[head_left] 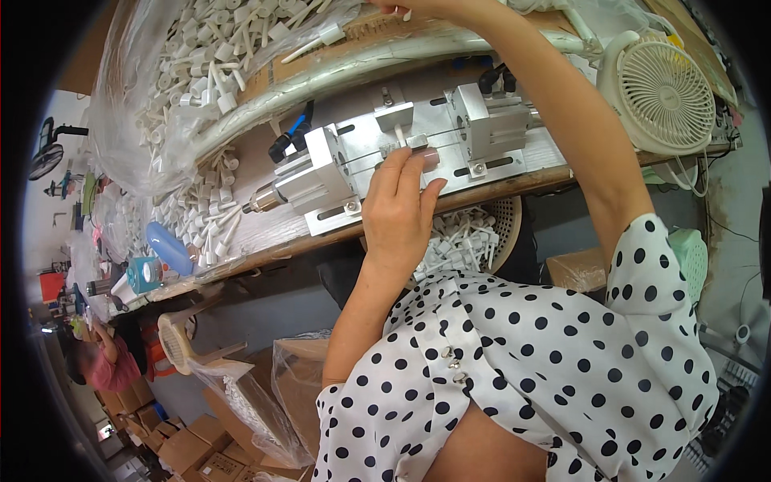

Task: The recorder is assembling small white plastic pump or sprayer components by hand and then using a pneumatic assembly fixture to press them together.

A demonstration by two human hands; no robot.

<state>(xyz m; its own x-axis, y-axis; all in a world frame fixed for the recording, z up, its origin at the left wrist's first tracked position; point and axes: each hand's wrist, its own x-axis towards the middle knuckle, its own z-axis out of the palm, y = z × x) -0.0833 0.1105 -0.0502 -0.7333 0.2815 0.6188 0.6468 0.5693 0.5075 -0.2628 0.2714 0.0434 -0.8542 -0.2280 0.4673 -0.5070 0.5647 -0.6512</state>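
The left hand (pixel 397 201) rests by the white stem (pixel 401 136) in the metal fixture (pixel 434 119), probably steadying it, the right hand (pixel 414 6) well beyond (whether either grips, I cannot tell).

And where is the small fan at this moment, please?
In the head view, the fan is at upper right, at the right end of the bench, past the right forearm from the metal fixture.
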